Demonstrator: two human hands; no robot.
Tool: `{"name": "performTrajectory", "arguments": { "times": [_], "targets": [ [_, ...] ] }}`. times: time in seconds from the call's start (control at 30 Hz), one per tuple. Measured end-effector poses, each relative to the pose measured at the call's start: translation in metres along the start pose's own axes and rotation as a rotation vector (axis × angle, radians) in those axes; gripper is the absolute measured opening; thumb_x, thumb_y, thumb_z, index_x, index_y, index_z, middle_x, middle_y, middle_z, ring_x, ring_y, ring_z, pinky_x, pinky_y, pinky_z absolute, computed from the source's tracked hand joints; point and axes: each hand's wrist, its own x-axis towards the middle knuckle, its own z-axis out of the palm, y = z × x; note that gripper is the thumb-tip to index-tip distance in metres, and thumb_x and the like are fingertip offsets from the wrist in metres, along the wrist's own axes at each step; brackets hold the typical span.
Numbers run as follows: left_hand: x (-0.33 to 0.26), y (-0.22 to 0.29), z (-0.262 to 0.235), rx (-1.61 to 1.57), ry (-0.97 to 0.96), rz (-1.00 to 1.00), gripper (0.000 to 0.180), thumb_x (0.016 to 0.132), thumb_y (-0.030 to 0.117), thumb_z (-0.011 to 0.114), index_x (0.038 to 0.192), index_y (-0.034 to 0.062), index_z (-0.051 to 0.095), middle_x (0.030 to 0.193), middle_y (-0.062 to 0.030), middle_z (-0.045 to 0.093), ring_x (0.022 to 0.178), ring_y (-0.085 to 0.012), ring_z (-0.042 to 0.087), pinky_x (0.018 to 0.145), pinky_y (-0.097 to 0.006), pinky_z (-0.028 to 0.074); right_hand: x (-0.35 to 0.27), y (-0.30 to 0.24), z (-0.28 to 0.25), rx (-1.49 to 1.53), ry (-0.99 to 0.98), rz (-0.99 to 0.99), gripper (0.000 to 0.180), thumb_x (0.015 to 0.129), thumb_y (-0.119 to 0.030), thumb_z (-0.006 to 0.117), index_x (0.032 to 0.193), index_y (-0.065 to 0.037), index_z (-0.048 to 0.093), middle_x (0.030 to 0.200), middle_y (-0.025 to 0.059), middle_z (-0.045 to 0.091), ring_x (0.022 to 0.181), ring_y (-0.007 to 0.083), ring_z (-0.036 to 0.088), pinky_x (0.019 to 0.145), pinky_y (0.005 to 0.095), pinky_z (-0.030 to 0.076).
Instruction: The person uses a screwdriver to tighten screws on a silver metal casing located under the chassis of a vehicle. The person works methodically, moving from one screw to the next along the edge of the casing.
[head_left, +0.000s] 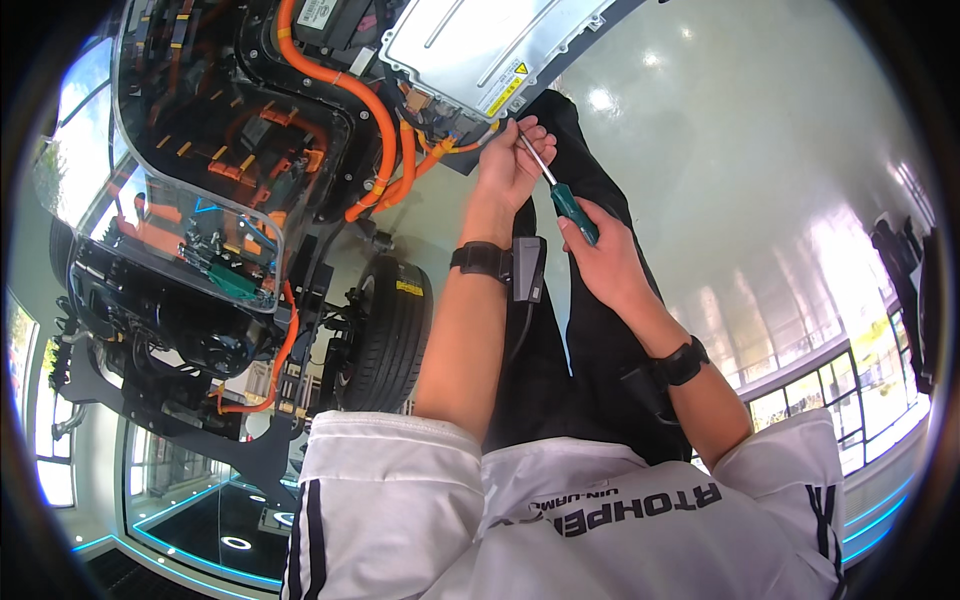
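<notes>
Head view, the only one: both bare forearms rise from the lower edge toward the upper middle of the frame. The right hand [607, 258], just right of centre, is closed in a fist-like grip around the teal plastic handle of a screwdriver with a slim silver metal shaft [558, 192]. That shaft slants up and to the left, its tip reaching the lower edge of a flat silver metal housing with a ribbed lid [480, 45] at the top centre. The left hand [512, 160], just above and left of the right one, has its fingers curled together, the fingertips pinching the shaft near its tip and touching the corner of the housing.

Each wrist carries a black strap [480, 258]; a small black box hangs from the left one. Thick orange cables [385, 125] loop from the top of the frame down beside the housing, just left of the left hand. Further left, a clear plastic cover [215, 215] lies over black and orange parts. A black rubber tyre [393, 335] stands left of the left forearm at mid frame. White short sleeves with black stripes [380, 480] fill the lower edge, with black trousers [575, 370] between the forearms. A glossy pale floor [760, 150] spreads over the right half.
</notes>
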Motion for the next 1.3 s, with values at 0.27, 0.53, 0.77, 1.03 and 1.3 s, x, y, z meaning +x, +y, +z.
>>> {"name": "performTrajectory", "arguments": {
  "times": [0.27, 0.53, 0.77, 1.03, 1.3],
  "targets": [
    [0.026, -0.007, -0.020, -0.450, -0.093, -0.062, 0.030, 0.103, 0.025, 0.029, 0.099, 0.0034, 0.049, 0.070, -0.0015, 0.037, 0.063, -0.0148, 0.037, 0.062, -0.029, 0.034, 0.029, 0.019, 0.010, 0.071, -0.074, 0.082, 0.031, 0.088, -0.026, 0.059, 0.102, 0.001, 0.060, 0.067, 0.0127, 0.060, 0.060, 0.0205, 0.060, 0.059, 0.0321, 0.046],
    [0.037, 0.001, -0.035, -0.435, -0.143, -0.063, 0.031, 0.103, 0.026, 0.028, 0.098, 0.0035, 0.048, 0.070, -0.0005, 0.036, 0.062, -0.0136, 0.035, 0.061, -0.028, 0.032, 0.047, 0.032, 0.018, 0.011, -0.066, 0.022, 0.032, 0.087, -0.026, 0.059, 0.102, 0.001, 0.060, 0.066, 0.0135, 0.060, 0.062, 0.0223, 0.061, 0.061, 0.0332, 0.046],
    [0.046, 0.005, -0.040, -0.410, -0.123, -0.088, 0.035, 0.103, 0.028, 0.026, 0.102, 0.0016, 0.050, 0.070, -0.0005, 0.035, 0.062, -0.0136, 0.035, 0.061, -0.028, 0.033, 0.053, 0.025, 0.020, 0.078, -0.125, 0.135, 0.034, 0.088, -0.029, 0.059, 0.098, 0.003, 0.061, 0.064, 0.0108, 0.061, 0.060, 0.0193, 0.062, 0.060, 0.0325, 0.048],
    [0.003, 0.013, -0.015, 0.262, -0.003, -0.176, 0.044, 0.101, 0.031, 0.030, 0.122, -0.0034, 0.050, 0.100, -0.0123, 0.061, 0.085, -0.0223, 0.058, 0.078, -0.036, 0.048, 0.049, -0.006, 0.018, 0.753, -0.314, 0.498, 0.029, 0.095, -0.032, 0.051, 0.093, -0.003, 0.052, 0.070, 0.0036, 0.052, 0.047, 0.0053, 0.040, 0.041, 0.0192, 0.028],
    [-0.058, 0.017, -0.003, 0.440, -0.056, -0.174, 0.046, 0.095, 0.036, 0.050, 0.120, -0.0021, 0.053, 0.080, -0.0098, 0.063, 0.060, -0.0125, 0.054, 0.057, -0.026, 0.048, 0.050, -0.024, 0.023, 1.174, -0.437, 0.600, 0.027, 0.095, -0.034, 0.050, 0.090, -0.007, 0.050, 0.073, 0.0011, 0.049, 0.049, 0.0037, 0.038, 0.040, 0.0170, 0.026]
  ]
}}
